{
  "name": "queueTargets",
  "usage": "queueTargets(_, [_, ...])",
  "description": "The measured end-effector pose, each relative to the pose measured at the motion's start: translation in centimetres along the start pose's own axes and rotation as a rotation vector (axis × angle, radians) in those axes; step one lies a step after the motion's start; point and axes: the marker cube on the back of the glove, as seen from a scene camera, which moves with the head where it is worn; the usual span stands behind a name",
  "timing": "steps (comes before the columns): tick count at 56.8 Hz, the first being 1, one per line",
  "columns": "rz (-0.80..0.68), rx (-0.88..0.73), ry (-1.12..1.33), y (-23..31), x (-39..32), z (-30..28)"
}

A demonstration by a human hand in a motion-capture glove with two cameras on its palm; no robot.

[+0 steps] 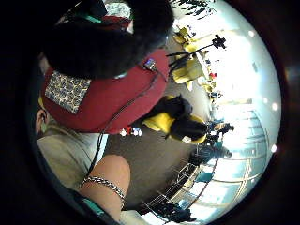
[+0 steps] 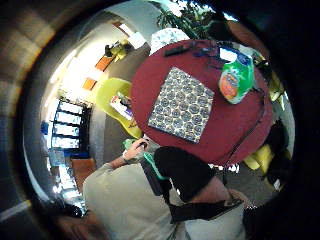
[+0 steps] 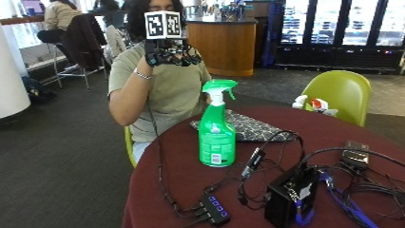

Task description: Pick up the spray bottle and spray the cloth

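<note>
Outside view across the table (image 3: 190, 190), palm views high above it, sharing the cloth (image 2: 181, 104)

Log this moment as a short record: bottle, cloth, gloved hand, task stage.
bottle: green spray bottle standing upright on the red table, untouched
cloth: patterned cloth lying flat on the table behind the bottle, near the person
hand: gloved right hand raised at head height, well above the table, holding nothing, fingers loosely curled
stage: pick-up not yet begun

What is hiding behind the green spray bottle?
Behind the green spray bottle the patterned cloth lies flat on the red table. The bottle covers part of the cloth's near edge.
</note>
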Motion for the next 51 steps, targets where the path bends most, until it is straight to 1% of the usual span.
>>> queueTargets(6, [-0.001,-0.014,0.026,0.0,0.8,-0.2])
queueTargets(15, [-0.010,-0.061,-0.029,-0.8,1.2,0.2])
queueTargets(28, [0.006,-0.032,-0.050,-1.9,1.3,0.8])
queueTargets(38, [0.107,0.011,-0.199,-2.3,2.8,1.8])
queueTargets(46, [0.204,0.000,-0.348,-2.7,3.4,4.0])
queueTargets(51, [0.272,0.056,-0.484,-3.2,3.8,5.6])
